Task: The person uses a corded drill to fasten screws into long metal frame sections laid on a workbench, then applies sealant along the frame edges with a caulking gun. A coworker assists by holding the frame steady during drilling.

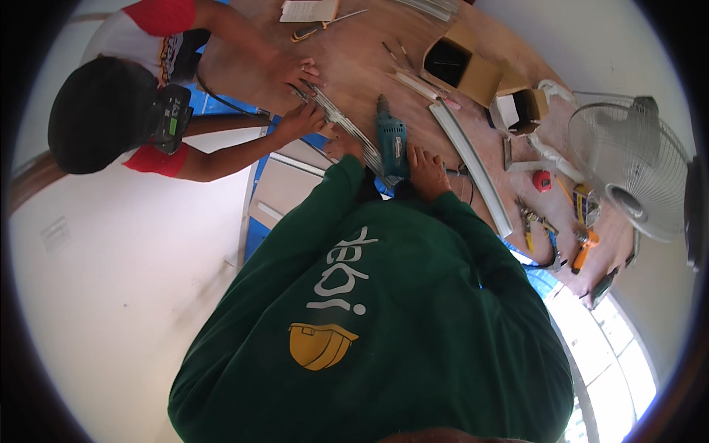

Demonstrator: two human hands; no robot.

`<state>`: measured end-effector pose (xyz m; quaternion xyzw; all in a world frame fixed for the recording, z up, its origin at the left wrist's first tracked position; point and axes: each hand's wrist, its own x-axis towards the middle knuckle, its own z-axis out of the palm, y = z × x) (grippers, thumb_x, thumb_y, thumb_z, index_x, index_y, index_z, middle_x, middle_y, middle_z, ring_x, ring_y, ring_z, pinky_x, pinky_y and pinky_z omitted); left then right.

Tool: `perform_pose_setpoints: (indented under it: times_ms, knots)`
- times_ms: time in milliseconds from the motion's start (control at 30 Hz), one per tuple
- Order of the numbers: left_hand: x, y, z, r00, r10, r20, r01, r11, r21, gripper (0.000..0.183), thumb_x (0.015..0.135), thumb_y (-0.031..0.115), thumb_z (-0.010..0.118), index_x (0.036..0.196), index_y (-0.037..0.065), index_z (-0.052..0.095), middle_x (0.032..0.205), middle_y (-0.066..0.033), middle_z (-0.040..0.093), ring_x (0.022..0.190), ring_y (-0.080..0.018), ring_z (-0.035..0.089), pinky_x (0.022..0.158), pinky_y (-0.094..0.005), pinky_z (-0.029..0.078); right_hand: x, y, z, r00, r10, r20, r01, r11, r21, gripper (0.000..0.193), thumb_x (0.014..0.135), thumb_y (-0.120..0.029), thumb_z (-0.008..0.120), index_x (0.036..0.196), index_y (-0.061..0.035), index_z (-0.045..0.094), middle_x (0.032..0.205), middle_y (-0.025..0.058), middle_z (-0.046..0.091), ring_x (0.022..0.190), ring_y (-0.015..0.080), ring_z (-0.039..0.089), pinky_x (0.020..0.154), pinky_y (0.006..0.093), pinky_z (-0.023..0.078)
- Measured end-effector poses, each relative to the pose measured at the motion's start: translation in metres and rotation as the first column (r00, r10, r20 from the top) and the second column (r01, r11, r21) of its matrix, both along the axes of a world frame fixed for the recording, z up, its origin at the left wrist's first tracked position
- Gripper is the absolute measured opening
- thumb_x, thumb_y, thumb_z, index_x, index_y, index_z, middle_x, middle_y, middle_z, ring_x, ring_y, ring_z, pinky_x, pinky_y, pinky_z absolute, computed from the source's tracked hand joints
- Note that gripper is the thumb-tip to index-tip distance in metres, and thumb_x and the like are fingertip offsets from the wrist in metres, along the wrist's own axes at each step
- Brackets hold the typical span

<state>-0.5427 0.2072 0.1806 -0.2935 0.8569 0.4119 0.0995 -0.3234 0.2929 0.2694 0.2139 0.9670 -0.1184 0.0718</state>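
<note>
A bundle of thin silver metal strips [357, 133] lies slantwise on the wooden table. At its left edge, my left hand [344, 145] is closed on the strips, its fingers partly hidden. My right hand [428, 171] rests on the table with fingers stretched out, close to the lower right side of a teal power drill [392, 142]. The drill lies beside the strips, chuck pointing away from me. Across from me a co-worker's one hand [297, 71] is at the far end of the strips, and the other hand [303, 120] touches their left side.
Right of the drill lies a long metal channel [473, 166]. Beyond it are open cardboard boxes [480, 74], a red tape measure [542, 181], pliers [529, 227] and an orange-handled tool [586, 251]. A fan [628, 170] stands at the right edge. A screwdriver [340, 21] lies at the far side.
</note>
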Motion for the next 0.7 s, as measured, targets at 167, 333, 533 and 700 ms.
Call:
perform_pose_setpoints:
  times_ms: [167,333,533,700]
  knots:
    - [0.007,0.005,-0.015,0.996,0.068,-0.050,-0.072,0.993,-0.092,0.098,0.107,0.084,0.047,0.141,-0.009,0.047,0.139,-0.0342,0.051,0.124,-0.0549,0.060,0.104,-0.0652,0.054,0.002,0.016,0.008,0.983,0.138,0.121,-0.123,0.985,-0.119,0.081,0.097,-0.020,0.074,0.167,-0.0001,0.041,0.140,0.0184,0.062,0.129,0.0392,0.066,0.101,0.0568,0.055]
    - [0.012,0.005,0.024,0.986,-0.107,0.127,0.121,0.987,-0.105,0.099,0.108,0.087,0.034,0.135,-0.007,0.048,0.141,-0.0354,0.053,0.119,-0.0614,0.066,0.099,-0.0704,0.054,0.003,0.036,0.044,0.962,0.123,0.245,-0.061,0.967,-0.246,0.093,0.089,-0.025,0.088,0.165,-0.0003,0.041,0.140,0.0219,0.058,0.133,0.0436,0.062,0.102,0.0641,0.055]
    - [0.016,-0.006,0.013,0.987,-0.155,0.035,0.157,0.986,-0.054,0.096,0.107,0.088,0.039,0.138,-0.002,0.050,0.145,-0.0304,0.055,0.121,-0.0604,0.067,0.099,-0.0708,0.052,-0.125,0.035,0.075,1.000,0.024,-0.014,-0.027,0.874,-0.486,0.063,0.106,-0.037,0.074,0.145,0.0079,0.054,0.145,0.0330,0.058,0.138,0.0522,0.058,0.108,0.0601,0.054]
    - [0.023,-0.006,0.008,0.986,-0.122,-0.113,0.123,0.992,0.005,0.059,0.114,0.058,0.058,0.132,0.002,0.053,0.122,-0.0294,0.058,0.114,-0.0564,0.060,0.095,-0.0646,0.049,-0.255,-0.012,-0.022,0.982,-0.102,-0.158,0.067,0.976,-0.209,0.040,0.114,-0.038,0.061,0.136,-0.0050,0.061,0.132,0.0239,0.062,0.122,0.0433,0.064,0.099,0.0579,0.055]
